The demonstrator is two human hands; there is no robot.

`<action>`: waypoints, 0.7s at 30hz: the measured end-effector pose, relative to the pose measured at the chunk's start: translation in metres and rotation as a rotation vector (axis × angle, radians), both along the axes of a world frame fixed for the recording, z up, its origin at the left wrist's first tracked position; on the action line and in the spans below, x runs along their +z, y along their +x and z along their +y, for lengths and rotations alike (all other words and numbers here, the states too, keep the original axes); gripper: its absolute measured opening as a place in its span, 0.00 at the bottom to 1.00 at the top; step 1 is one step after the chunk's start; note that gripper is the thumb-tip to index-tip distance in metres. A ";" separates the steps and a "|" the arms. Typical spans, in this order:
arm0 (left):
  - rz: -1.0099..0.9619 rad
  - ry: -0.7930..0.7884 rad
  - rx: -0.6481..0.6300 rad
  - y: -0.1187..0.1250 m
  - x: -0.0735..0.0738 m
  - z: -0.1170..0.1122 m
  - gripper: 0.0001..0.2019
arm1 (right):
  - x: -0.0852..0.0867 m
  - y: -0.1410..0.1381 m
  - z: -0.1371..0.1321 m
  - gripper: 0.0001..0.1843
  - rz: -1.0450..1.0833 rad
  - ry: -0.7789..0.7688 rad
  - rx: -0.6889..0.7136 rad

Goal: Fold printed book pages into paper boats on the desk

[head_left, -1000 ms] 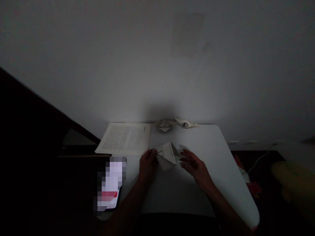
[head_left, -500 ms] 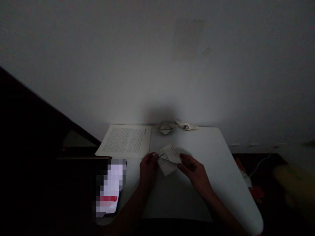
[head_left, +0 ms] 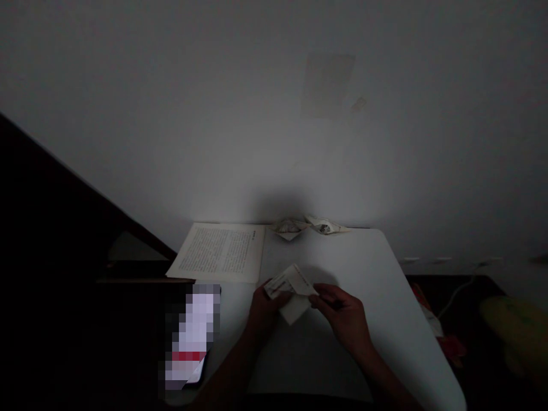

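Observation:
A folded piece of printed paper (head_left: pixel 291 291) is held just above the white table (head_left: pixel 368 297) between both my hands. My left hand (head_left: pixel 264 308) pinches its left corner, fingers closed on it. My right hand (head_left: pixel 342 315) grips its right edge, fingers curled round the paper. The room is dim and the folds are hard to read.
A printed sheet (head_left: pixel 220 252) lies flat at the table's back left. Two small folded paper shapes (head_left: pixel 309 226) sit against the wall. A lit phone (head_left: pixel 190 337) lies on the dark surface to the left. Dim clutter and a cable are on the floor at the right.
Both hands drew nearer to me with the paper. The right hand went from spread fingers beside the paper to gripping its right edge. The paper now looks flatter and narrower.

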State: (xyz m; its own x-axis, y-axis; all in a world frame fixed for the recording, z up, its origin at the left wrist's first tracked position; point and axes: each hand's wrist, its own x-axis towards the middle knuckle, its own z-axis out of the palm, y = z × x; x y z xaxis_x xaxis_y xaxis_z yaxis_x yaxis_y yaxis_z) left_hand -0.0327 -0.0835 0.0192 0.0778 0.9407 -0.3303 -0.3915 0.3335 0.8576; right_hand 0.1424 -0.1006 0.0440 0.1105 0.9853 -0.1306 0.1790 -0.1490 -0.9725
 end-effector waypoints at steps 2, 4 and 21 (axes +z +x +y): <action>0.033 -0.017 -0.054 0.002 0.005 -0.002 0.18 | 0.000 0.000 0.000 0.16 -0.020 0.007 0.005; 0.062 -0.016 -0.057 0.004 0.007 -0.004 0.18 | 0.000 0.000 0.001 0.17 -0.005 0.008 0.004; 0.328 0.019 0.086 0.020 0.010 0.020 0.16 | -0.016 0.011 0.041 0.20 0.283 -0.043 0.115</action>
State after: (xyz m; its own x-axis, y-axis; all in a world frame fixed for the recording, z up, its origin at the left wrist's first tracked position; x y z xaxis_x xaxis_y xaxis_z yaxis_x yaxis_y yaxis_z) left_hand -0.0132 -0.0631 0.0295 -0.1099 0.9454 -0.3069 -0.1195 0.2939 0.9483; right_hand 0.1533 -0.0601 0.0284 -0.0486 0.9820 -0.1824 -0.0797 -0.1859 -0.9793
